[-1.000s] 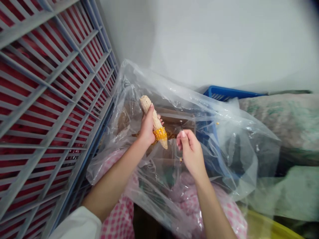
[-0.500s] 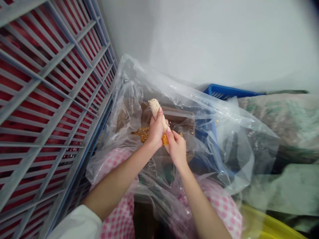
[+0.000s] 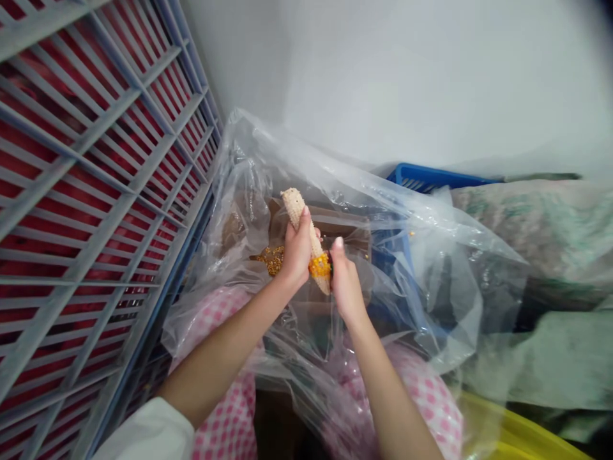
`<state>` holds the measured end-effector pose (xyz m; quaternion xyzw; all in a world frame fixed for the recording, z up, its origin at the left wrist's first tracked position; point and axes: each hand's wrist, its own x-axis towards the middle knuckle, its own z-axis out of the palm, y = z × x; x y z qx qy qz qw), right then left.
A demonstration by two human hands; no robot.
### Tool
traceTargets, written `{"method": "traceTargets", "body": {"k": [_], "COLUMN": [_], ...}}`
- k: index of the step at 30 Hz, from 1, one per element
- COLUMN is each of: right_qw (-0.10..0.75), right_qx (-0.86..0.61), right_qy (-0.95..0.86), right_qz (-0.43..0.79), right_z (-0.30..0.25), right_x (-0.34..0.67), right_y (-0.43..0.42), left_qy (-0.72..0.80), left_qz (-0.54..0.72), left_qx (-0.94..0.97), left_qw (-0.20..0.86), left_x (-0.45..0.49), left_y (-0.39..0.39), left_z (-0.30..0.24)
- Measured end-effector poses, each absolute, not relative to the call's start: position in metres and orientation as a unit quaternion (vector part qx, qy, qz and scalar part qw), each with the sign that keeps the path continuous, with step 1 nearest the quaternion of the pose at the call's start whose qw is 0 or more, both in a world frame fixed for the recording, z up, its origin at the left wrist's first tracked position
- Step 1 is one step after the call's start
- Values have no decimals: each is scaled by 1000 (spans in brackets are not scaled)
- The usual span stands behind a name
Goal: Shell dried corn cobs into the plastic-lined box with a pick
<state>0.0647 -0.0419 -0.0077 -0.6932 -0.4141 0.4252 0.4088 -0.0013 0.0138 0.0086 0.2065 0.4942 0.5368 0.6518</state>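
The corn cob is positioned above the clear plastic sheet, the left hand wrapping its fingers around it. Right hand adjoins the yellow kernels; whether its fingers pinch anything cannot be determined.

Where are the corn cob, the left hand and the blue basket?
Corn cob [image 3: 315,247]: head view, on its bare middle stretch.
Left hand [image 3: 297,252]: head view, on its back.
Blue basket [image 3: 438,174]: head view, on its far rim.

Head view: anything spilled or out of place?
Yes, slightly: what looks like a stray kernel shows by the blue basket, well to the right of the kernel pile, so it looks scattered.
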Motion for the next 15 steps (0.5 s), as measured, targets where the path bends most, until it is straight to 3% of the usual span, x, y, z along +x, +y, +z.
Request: {"method": "traceTargets", "body": {"k": [4, 15], "right_qw": [397, 483], "right_qx": [-704, -683], "right_qy": [-423, -230], "right_qz": [411, 497], "right_z": [-13, -36], "right_x": [60, 52], "right_y": [-42, -39], "left_qy": [501, 503], "left_qz": [521, 533], "left_qx": [204, 241], "left_qw": [660, 636], "left_x": [1, 6], "left_y": [11, 7], "left_z": [7, 1]}}
